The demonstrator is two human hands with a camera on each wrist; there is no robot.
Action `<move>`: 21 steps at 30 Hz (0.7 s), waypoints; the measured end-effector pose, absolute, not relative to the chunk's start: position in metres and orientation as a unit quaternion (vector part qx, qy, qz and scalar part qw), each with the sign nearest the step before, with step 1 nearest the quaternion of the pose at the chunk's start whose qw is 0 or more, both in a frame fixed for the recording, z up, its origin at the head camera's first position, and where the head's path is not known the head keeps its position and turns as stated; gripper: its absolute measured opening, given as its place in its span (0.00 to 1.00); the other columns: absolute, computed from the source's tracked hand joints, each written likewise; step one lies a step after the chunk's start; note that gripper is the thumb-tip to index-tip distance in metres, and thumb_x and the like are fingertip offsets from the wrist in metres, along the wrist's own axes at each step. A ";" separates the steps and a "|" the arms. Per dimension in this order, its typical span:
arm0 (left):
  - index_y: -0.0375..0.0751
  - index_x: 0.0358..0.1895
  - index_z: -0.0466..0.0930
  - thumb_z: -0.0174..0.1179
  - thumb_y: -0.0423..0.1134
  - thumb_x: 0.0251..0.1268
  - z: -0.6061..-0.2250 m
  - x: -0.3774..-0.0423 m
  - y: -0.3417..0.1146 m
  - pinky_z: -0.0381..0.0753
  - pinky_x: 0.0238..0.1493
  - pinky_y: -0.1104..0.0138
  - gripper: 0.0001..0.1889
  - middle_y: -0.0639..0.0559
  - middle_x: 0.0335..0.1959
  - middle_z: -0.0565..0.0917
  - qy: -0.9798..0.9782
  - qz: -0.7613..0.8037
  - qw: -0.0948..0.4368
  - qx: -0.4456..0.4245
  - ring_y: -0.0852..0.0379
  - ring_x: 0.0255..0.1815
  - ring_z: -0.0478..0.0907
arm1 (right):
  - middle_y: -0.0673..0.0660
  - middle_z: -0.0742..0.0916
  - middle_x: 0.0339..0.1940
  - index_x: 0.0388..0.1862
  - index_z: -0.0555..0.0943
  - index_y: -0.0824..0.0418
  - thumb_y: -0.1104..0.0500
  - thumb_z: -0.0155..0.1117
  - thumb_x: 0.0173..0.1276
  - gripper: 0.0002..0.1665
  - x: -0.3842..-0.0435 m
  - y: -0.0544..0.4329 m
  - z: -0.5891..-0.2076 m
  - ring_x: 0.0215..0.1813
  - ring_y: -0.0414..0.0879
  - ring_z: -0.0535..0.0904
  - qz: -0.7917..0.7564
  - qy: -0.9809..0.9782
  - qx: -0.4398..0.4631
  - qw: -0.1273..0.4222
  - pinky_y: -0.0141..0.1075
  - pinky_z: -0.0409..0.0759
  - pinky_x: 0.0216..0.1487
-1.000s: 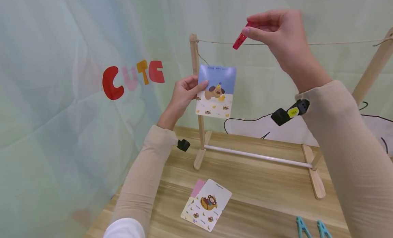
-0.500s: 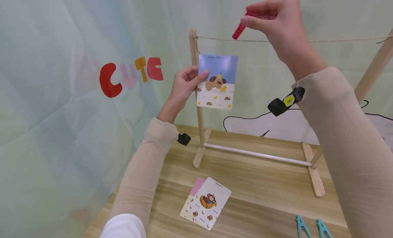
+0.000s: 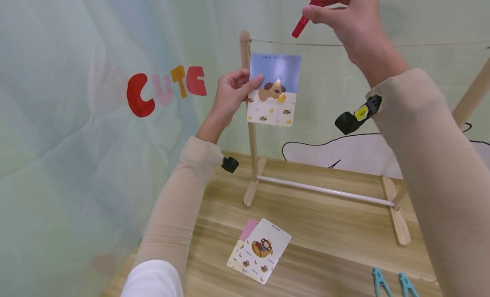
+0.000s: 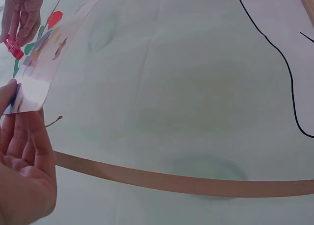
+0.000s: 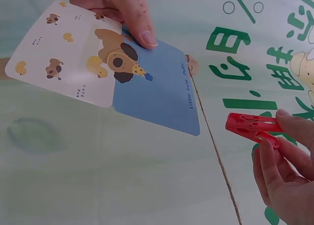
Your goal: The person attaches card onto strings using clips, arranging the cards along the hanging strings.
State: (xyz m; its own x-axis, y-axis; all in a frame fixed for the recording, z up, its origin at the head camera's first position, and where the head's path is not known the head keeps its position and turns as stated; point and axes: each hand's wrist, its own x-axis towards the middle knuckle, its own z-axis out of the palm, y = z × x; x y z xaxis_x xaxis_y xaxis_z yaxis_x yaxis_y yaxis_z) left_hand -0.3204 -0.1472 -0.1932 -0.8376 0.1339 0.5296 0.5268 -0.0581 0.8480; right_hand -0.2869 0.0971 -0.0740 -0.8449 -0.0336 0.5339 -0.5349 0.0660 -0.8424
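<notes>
Between thumb and fingers my left hand (image 3: 231,92) pinches the left edge of a blue and white puppy card (image 3: 273,107), upright just under the twine line (image 3: 275,42). In the right wrist view, the card's blue top edge (image 5: 191,97) lies close beside the twine. Up to the right, my right hand (image 3: 357,24) holds a red clothespin (image 3: 300,27) by its handle ends, its nose pointing down toward the line. That clothespin (image 5: 252,124) looks apart from both twine and card. A monkey card (image 3: 264,250) overlaps other cards on the table.
A wooden post (image 3: 252,148) stands behind the card, joined by a white bar (image 3: 325,189) to the right-hand foot (image 3: 398,220). Two teal clothespins (image 3: 380,282) lie at the table's front right. A curtain with "CUTE" letters (image 3: 140,95) hangs at the left.
Both hands have risen in the head view, the left with the puppy card and the right with the red clothespin. The card's top edge is now nearer the twine's height.
</notes>
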 end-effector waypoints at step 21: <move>0.35 0.48 0.84 0.66 0.36 0.67 -0.180 -0.320 -0.140 0.85 0.39 0.66 0.11 0.44 0.41 0.87 -0.685 -0.668 0.153 -0.247 0.47 0.38 0.83 | 0.55 0.81 0.47 0.54 0.79 0.59 0.62 0.73 0.61 0.22 -0.292 0.093 -0.069 0.47 0.46 0.82 0.678 -0.686 0.217 0.150 0.31 0.76 0.60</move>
State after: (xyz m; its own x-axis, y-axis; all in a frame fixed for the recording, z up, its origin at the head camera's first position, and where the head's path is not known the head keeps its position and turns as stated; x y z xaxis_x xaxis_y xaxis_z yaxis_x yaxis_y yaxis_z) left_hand -0.3197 -0.1400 -0.1798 -0.8311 0.1329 0.5400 0.5432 -0.0146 0.8395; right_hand -0.2921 0.0931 -0.0693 -0.8611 -0.0942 0.4997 -0.5006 -0.0148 -0.8655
